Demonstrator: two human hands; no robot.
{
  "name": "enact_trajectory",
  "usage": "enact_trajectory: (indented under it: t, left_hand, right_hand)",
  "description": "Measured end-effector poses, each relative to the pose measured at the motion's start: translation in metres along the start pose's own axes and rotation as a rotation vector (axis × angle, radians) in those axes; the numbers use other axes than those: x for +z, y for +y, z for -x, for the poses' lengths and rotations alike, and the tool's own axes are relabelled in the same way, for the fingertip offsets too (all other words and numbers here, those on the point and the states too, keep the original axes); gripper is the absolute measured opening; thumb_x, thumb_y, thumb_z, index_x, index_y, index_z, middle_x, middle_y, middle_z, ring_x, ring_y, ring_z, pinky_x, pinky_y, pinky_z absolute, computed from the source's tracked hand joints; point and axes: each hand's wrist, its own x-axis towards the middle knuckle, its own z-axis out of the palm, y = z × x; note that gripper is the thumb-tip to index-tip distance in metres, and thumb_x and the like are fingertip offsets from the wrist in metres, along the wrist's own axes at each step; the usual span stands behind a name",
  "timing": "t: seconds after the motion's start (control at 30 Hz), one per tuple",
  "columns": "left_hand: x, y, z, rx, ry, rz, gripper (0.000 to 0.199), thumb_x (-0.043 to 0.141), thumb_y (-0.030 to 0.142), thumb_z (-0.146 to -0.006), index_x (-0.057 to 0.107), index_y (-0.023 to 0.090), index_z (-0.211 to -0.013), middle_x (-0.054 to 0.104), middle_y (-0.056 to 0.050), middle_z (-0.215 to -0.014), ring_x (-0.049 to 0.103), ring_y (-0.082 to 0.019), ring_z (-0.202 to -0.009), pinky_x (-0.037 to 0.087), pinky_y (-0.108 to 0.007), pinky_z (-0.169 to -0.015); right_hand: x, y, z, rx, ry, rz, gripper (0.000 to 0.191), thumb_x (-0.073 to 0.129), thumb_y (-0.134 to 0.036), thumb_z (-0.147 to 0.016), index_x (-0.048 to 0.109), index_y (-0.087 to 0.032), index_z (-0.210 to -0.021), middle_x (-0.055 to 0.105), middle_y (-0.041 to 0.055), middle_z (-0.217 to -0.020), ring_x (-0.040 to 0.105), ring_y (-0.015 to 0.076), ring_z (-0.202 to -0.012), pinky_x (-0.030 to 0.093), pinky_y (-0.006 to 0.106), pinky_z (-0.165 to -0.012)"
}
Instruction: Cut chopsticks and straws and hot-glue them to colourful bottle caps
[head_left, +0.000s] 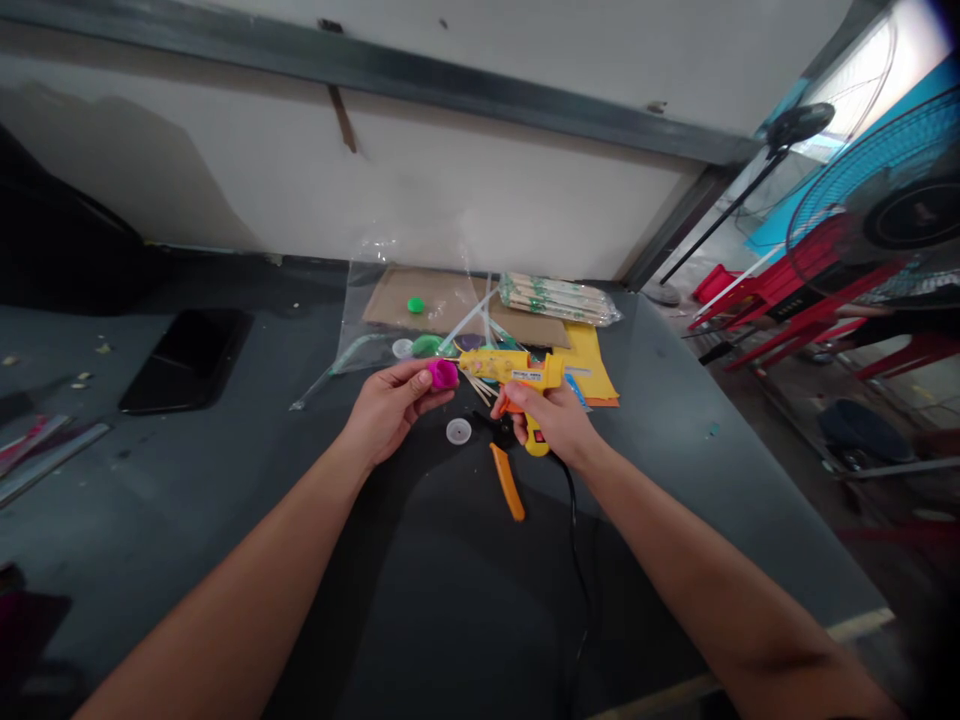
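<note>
Between the thumb and fingers of my left hand (391, 405) is a magenta bottle cap (443, 375), its hollow side partly facing me. My right hand (551, 415) is wrapped round the handle of a yellow hot glue gun (495, 364), with fingers at its orange trigger. The gun points left, and its nozzle is at the upper edge of the cap; whether they touch I cannot tell. A white plastic disc (458, 431) lies below the cap. Partly behind my right hand, a cutting tool with an orange handle (508, 483) rests on the table.
Behind my hands lie cardboard (390, 300), a green cap (415, 305), a clear plastic bag, wooden sticks in a packet (559, 298) and yellow sheets (592, 360). A black phone (187, 360) is at left. The gun's black cord (576, 540) runs towards me.
</note>
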Motion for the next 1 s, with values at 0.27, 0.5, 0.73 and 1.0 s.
enact_trajectory:
  t: [0.27,0.5,0.73,1.0]
  left_hand:
    - [0.0,-0.001,-0.002,0.04,0.026,-0.027,0.024,0.076,0.019,-0.07,0.074,0.016,-0.094,0.074,-0.006,-0.093,0.07,-0.018,-0.087,0.058,-0.03,-0.082]
    - [0.001,0.002,-0.001,0.039,0.061,-0.028,0.024,0.077,0.019,-0.068,0.074,0.015,-0.092,0.074,-0.007,-0.091,0.07,-0.018,-0.086,0.057,-0.03,-0.083]
    - [0.001,0.003,-0.001,0.059,0.104,-0.015,0.021,0.074,0.017,-0.07,0.074,0.014,-0.091,0.074,-0.008,-0.091,0.069,-0.018,-0.087,0.056,-0.03,-0.084]
    - [0.001,0.003,-0.002,0.065,0.106,-0.014,0.022,0.074,0.017,-0.07,0.074,0.015,-0.091,0.074,-0.006,-0.09,0.069,-0.016,-0.086,0.056,-0.027,-0.082]
  right_hand:
    - [0.0,0.0,-0.001,-0.008,0.005,-0.009,0.029,0.058,-0.042,-0.079,0.061,-0.015,-0.068,0.061,0.0016,-0.062,0.045,0.0064,-0.038,0.041,0.023,-0.038]
    - [0.0,-0.001,-0.001,-0.004,0.011,0.014,0.033,0.059,-0.047,-0.077,0.061,-0.015,-0.067,0.062,0.0016,-0.062,0.045,0.0061,-0.038,0.041,0.022,-0.037]
    - [-0.002,0.004,-0.003,-0.044,0.007,0.075,0.032,0.057,-0.045,-0.079,0.06,-0.016,-0.065,0.063,0.0032,-0.063,0.046,0.0066,-0.037,0.04,0.022,-0.037]
    - [-0.003,0.011,-0.003,-0.082,0.038,0.17,0.032,0.055,-0.043,-0.083,0.061,-0.016,-0.067,0.062,0.0025,-0.062,0.046,0.0068,-0.039,0.037,0.022,-0.038]
